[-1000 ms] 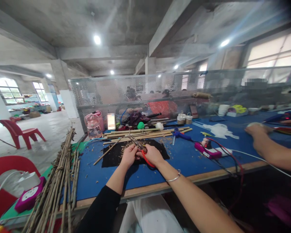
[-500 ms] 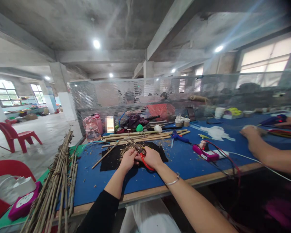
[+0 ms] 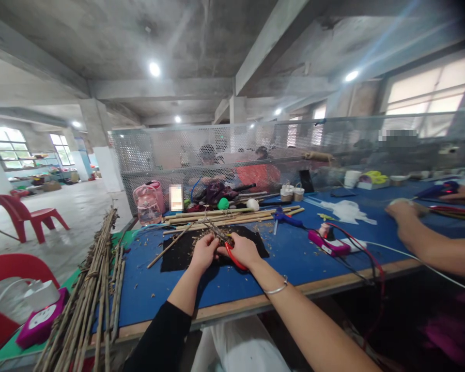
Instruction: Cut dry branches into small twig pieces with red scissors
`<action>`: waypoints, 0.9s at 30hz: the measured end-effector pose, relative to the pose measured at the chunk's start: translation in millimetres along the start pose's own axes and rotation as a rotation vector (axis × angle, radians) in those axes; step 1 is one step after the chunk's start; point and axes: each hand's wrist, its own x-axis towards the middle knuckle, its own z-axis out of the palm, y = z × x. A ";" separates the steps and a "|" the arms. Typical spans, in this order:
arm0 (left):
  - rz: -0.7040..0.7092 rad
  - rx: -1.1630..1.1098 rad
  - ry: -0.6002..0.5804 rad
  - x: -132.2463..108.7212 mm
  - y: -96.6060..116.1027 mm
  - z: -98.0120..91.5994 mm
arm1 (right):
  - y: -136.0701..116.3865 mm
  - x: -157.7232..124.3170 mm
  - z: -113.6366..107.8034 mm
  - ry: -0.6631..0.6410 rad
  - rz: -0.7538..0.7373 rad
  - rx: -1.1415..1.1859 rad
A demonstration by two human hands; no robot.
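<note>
Red-handled cutters [image 3: 235,257] are in my right hand [image 3: 245,250], whose fingers wrap round the handles. Close beside it on the left, my left hand [image 3: 204,252] has its fingers pinched together near the cutters' jaws; what they hold is too small to make out. Both hands are over a black cloth [image 3: 173,254] on the blue table [image 3: 151,294]. Brown scraps lie on the cloth around the fingers. A thin stick [image 3: 169,245] crosses the cloth's left side, and long pale sticks [image 3: 256,219] lie behind it.
At the left stands a bundle of twigs [image 3: 95,289]. To the right are a blue glue gun [image 3: 289,219], a purple power strip [image 3: 329,244] with cables, and a white plastic bag [image 3: 349,212]. Another person's arm [image 3: 422,243] rests farther right. Behind is a mesh partition [image 3: 158,155].
</note>
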 end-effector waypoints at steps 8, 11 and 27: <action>-0.020 -0.034 0.082 0.4 0.2 -2.0 | 1.8 0.0 4.6 0.068 -0.089 0.062; -0.029 -0.052 0.069 1.7 -1.5 -1.7 | 2.3 0.5 6.5 0.112 -0.155 0.070; 0.030 -0.060 0.054 -0.8 0.9 1.4 | 1.6 -1.3 6.7 0.028 -0.084 0.086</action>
